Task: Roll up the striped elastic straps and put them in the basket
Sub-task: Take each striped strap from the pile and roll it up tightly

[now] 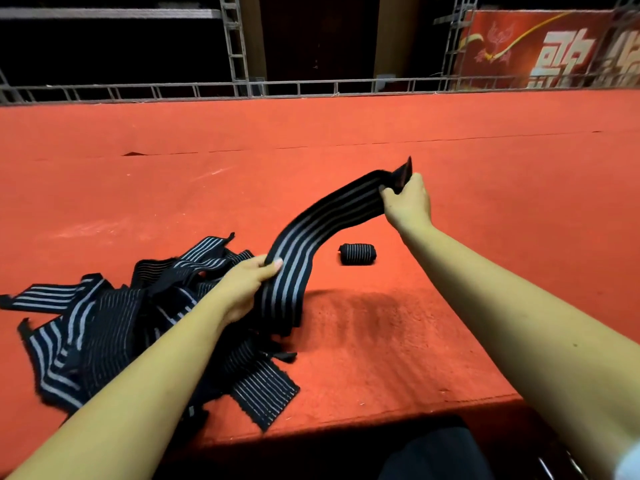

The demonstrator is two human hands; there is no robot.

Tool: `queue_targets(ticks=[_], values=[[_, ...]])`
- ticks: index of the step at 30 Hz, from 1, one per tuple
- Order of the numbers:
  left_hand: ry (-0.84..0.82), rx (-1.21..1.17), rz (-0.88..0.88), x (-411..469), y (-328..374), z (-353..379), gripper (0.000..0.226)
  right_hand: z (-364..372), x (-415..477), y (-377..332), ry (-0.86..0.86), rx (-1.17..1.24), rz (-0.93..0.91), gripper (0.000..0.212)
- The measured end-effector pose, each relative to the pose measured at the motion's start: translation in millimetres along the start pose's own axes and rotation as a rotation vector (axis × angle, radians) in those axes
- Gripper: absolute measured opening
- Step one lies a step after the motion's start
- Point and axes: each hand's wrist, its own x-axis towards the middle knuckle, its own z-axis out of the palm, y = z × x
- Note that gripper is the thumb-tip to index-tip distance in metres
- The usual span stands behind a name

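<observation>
The right hand (408, 202) pinches one end of a striped strap (304, 233), fingers curled round its dark end tab, held up above and beyond the rolled strap (356, 253). The left hand (246, 285) grips the same strap lower down, thumb across the stripes, just left of the rolled strap. The band arcs between the two hands and its tail drops to the red carpet (485, 150). Further left of the rolled strap lies the loose pile of straps (104, 323) — tangled, spread on the carpet. The rolled strap lies on its side, apart from the pile.
</observation>
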Motion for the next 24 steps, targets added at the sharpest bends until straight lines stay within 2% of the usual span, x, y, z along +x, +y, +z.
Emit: queue_targets(ticks=[3, 9, 12, 14, 17, 19, 21, 22, 23, 24], values=[[-0.054, -0.27, 0.001, -4, 8, 28, 0.019, 7, 2, 4, -0.07, -0.07, -0.071, 0.036], [-0.138, -0.088, -0.304, -19, -60, 72, 0.018, 12, 1, 26, -0.231, -0.303, -0.166, 0.035], [-0.191, -0.133, -0.367, -28, -81, 77, 0.022, 9, 5, 38, -0.273, -0.323, -0.171, 0.029], [-0.291, -0.246, -0.367, -32, -79, 78, 0.024, 8, 13, 43, -0.27, -0.204, -0.109, 0.026], [-0.378, -0.331, -0.384, -36, -77, 84, 0.027, 14, 20, 47, -0.31, 0.163, 0.037, 0.023], [-0.367, -0.102, -0.388, -36, -81, 90, 0.023, 22, 21, 50, -0.335, 0.263, 0.078, 0.019], [-0.288, 0.457, -0.242, -33, -87, 90, 0.008, 31, 19, 55, -0.386, 0.238, 0.102, 0.012], [-0.222, 0.718, -0.144, -30, -91, 89, 0.016, 36, 16, 59, -0.431, 0.208, 0.122, 0.009], [-0.143, 0.863, -0.066, -26, -96, 86, 0.026, 41, 13, 64, -0.48, 0.181, 0.155, 0.009], [-0.072, 0.871, -0.033, -24, -98, 86, 0.034, 46, 9, 68, -0.527, 0.167, 0.203, 0.012]])
